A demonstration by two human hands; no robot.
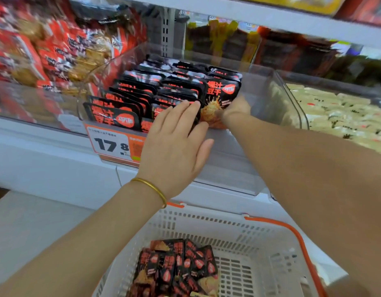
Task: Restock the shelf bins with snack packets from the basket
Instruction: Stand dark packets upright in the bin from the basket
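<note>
light bright, even; shadows faint; sheen on clear bin (258, 91); upper red packets (56, 50) motion-blurred; edges bowed

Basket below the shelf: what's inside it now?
The basket holds a loose pile of black snack packets; bare floor shows beside them. Anything beneath the pile is covered.

Left hand (174, 144): thin gold bangle (152, 188) round wrist. Both forearms bare to frame edge.

Two hands (174, 144) (236, 108), one gripped packet (222, 95), one basket (206, 219), three bins (228, 153), one price tag (112, 144).
</note>
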